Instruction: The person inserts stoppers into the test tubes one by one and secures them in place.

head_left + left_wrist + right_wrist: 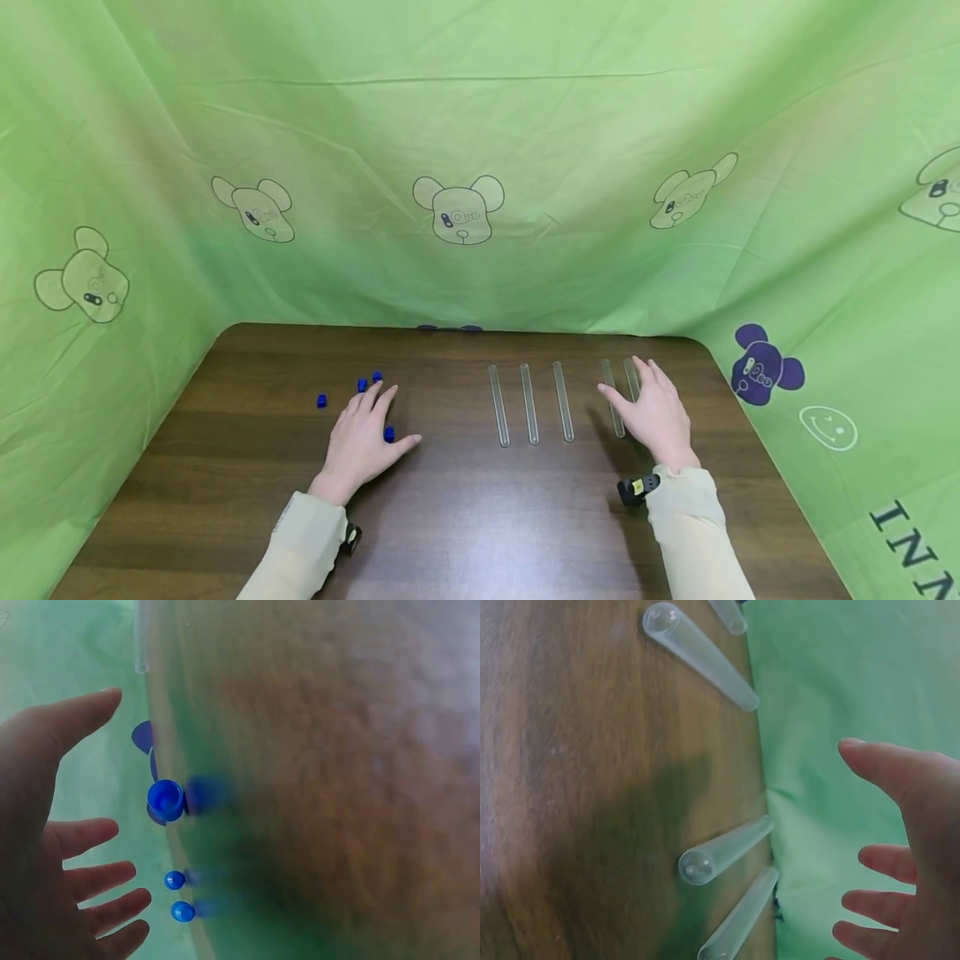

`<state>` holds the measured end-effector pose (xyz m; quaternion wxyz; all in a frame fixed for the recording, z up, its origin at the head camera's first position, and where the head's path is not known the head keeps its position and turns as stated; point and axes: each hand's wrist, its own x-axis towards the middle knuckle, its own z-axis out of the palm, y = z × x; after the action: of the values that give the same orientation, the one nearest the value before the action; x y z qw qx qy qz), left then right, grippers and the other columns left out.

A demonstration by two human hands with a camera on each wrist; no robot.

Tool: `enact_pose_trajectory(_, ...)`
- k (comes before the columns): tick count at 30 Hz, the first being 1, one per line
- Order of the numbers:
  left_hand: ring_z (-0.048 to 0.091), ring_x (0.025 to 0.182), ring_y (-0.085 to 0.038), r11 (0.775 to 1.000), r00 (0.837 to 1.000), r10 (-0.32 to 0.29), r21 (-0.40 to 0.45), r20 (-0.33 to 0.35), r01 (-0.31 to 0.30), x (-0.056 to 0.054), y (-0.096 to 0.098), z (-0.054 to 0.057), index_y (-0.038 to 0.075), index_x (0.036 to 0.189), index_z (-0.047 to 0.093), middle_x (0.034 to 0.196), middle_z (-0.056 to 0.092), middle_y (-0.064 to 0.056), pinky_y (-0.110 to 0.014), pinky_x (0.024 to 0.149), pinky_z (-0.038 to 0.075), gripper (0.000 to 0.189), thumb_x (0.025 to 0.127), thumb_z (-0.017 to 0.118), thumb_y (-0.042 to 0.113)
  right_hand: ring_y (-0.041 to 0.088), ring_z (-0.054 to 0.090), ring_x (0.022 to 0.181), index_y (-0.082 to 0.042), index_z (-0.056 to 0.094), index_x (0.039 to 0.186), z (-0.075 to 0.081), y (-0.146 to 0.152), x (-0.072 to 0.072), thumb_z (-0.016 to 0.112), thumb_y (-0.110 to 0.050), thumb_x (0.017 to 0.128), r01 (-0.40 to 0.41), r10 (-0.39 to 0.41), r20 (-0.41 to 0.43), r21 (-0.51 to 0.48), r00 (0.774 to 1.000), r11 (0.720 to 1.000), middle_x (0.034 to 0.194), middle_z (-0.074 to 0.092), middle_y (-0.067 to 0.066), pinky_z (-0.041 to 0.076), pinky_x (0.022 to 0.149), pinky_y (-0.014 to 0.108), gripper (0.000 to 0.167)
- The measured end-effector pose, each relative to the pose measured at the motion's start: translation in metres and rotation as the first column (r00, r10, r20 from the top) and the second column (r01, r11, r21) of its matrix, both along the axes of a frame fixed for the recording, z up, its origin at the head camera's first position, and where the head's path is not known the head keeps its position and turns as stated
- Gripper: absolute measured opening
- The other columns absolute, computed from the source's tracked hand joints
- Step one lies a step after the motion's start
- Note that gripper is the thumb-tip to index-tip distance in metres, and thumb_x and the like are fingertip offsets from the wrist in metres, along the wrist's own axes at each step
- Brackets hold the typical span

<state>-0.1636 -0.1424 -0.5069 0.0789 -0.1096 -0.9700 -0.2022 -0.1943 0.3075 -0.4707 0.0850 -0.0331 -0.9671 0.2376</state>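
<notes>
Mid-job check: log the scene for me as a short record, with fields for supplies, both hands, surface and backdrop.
Supplies, left: small blue cylindrical caps, four showing in the head view
Supplies, right: five clear slender tubes lying lengthwise, three near the middle, two farther right
Left hand: fingers spread, beside the caps, holding nothing
Right hand: fingers spread, by the two rightmost tubes, holding nothing
Surface: brown wood-grain table
Backdrop: green printed cloth
</notes>
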Motion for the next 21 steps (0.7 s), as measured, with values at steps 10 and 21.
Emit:
enact_pose_trajectory(10, 0.053, 0.121, -0.035, 1.0, 0.998, -0.007, 0.001, -0.068, 0.007, 0.006, -0.003, -0.005, 0.008, 0.137, 0.063, 0.134, 0.06, -0.013, -0.052, 0.1, 0.045, 0.069, 0.081, 0.085, 0.043, 0.056, 0.03, 0.138, 0.003, 0.033, 0.155, -0.007, 0.012, 0.002, 0.059, -0.063, 0.095, 0.025, -0.025, 0.031, 0.003, 0.999, 1.0, 0.154, 0.03, 0.036, 0.032, 0.101, 0.074, 0.093)
enact_pose_trajectory(21, 0.059, 0.105, -0.031, 1.0, 0.996, -0.017, 0.012, -0.092, 0.018, 0.011, -0.003, -0.005, 0.006, 0.129, 0.068, 0.12, 0.065, -0.011, -0.048, 0.09, 0.051, 0.059, 0.079, 0.09, 0.028, 0.057, 0.037, 0.131, 0.008, 0.035, 0.152, -0.01, 0.017, 0.006, 0.06, -0.053, 0.098, 0.053, -0.054, 0.074, 0.01, 0.996, 0.999, 0.147, 0.037, 0.038, 0.037, 0.098, 0.072, 0.085)
